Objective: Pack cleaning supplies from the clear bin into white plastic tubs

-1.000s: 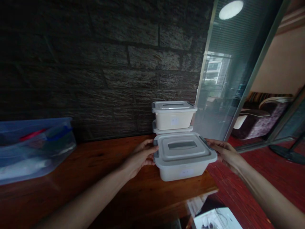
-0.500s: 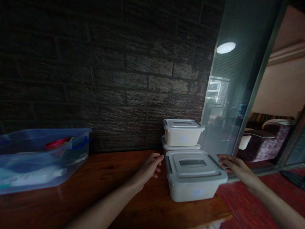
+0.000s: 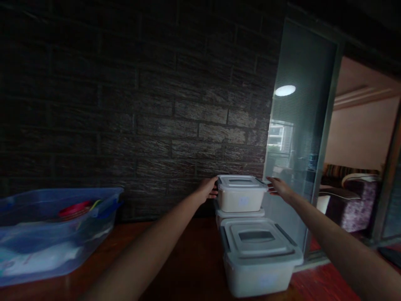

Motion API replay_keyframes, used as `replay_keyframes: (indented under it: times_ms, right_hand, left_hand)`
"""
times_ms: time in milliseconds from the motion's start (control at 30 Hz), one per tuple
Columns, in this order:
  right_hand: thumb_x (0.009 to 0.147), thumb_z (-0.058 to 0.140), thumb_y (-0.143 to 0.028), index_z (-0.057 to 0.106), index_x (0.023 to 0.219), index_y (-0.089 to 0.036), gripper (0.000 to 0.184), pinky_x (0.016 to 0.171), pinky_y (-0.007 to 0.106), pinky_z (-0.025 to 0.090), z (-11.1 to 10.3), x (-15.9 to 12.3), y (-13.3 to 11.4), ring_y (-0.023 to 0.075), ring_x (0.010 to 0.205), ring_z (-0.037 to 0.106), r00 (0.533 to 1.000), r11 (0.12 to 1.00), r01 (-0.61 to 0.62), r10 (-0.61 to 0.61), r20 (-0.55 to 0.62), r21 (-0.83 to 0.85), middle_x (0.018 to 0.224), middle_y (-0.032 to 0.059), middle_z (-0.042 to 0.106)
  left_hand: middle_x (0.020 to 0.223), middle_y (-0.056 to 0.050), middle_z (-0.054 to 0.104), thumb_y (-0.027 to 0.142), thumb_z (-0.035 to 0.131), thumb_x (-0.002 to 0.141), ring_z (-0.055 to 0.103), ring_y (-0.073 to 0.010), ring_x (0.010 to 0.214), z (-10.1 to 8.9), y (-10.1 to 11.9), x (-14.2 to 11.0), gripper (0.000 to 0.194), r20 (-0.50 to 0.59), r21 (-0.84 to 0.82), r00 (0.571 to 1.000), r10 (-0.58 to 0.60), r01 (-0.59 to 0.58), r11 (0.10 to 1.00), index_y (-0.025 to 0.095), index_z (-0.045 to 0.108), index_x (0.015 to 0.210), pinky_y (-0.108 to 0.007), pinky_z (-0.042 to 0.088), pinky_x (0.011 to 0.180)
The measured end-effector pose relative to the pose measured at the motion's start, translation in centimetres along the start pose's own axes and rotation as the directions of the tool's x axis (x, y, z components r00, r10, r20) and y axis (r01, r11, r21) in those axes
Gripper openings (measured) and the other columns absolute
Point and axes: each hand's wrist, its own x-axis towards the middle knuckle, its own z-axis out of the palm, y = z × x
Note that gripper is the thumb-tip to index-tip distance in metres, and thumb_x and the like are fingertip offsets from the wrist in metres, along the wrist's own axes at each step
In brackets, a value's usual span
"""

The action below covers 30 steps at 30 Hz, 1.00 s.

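A small white storage box (image 3: 241, 200) with a grey-white lid and dark side clips rests on top of another lidded box (image 3: 242, 215). My left hand (image 3: 208, 189) is at the upper box's left side, fingertips at the lid edge and the lower fingers apart. On its right side my right hand (image 3: 278, 187) has its fingers stretched toward the lid's corner, touching or very nearly so. A larger white storage box (image 3: 260, 274) with a grey lid handle stands in front of the stack, below both hands.
A blue translucent tub (image 3: 103, 196) on the left holds a red round item (image 3: 75, 210) and a white bottle (image 3: 44, 259). A wooden table (image 3: 175, 259) lies under the boxes, against a dark brick wall (image 3: 150, 104). On the right are a glass panel (image 3: 300, 104) and reddish floor.
Both hands have moved from beside the larger front box forward to the sides of the upper box behind it. The view has tilted upward. The boxes keep their places.
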Motion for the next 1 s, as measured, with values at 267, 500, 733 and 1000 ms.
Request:
replay_keyframes:
  times_ms: [267,500,733,1000]
  right_hand:
    - [0.099,0.063,-0.035,0.063,0.121,-0.014,0.03,0.078,0.037,0.06,3.2,-1.7,-3.2,0.0194,0.093,0.068,0.997,1.0,-0.01,0.011,0.073,-0.015,0.114,0.0082,0.067]
    - [0.1,0.062,-0.037,0.064,0.113,-0.014,0.027,0.065,0.028,0.058,7.8,-7.0,-7.9,0.0136,0.075,0.065,0.969,0.991,0.125,-0.131,0.211,0.04,0.099,0.0046,0.067]
    - [0.092,0.061,-0.035,0.065,0.087,-0.015,0.021,0.032,0.019,0.032,18.8,-15.2,-9.1,0.0098,0.038,0.046,0.854,0.972,0.171,-0.228,0.468,0.161,0.052,-0.0049,0.054]
    - [0.089,0.059,-0.044,0.065,0.1,-0.016,0.03,0.031,0.022,0.032,26.4,-23.9,-4.4,0.012,0.036,0.046,0.817,0.98,0.071,-0.163,0.553,0.184,0.052,-0.0035,0.057]
  left_hand:
    - [0.126,-0.011,0.064,0.036,0.063,0.097,0.066,-0.0242,0.106,1.1,1.6,0.5,0.037,-0.034,0.035,0.999,0.025,-0.024,0.999,0.016,0.061,0.128,-0.045,0.058,0.089]
    - [0.085,-0.004,0.068,0.035,0.069,0.091,0.065,-0.0154,0.071,-9.7,2.5,-4.8,0.023,-0.001,0.026,0.978,0.208,-0.208,0.978,0.013,0.067,0.098,-0.026,0.053,0.058]
    - [0.061,0.001,0.06,0.038,0.069,0.078,0.055,-0.0143,0.051,-21.7,-1.9,-14.5,0.022,-0.147,0.005,0.972,0.185,-0.186,0.983,0.016,0.066,0.077,-0.021,0.037,0.041]
    - [0.07,-0.001,0.065,0.038,0.067,0.079,0.059,-0.0152,0.057,-28.3,-9.2,-21.4,0.022,-0.236,-0.11,0.971,0.039,-0.067,0.992,0.018,0.063,0.084,-0.023,0.045,0.049]
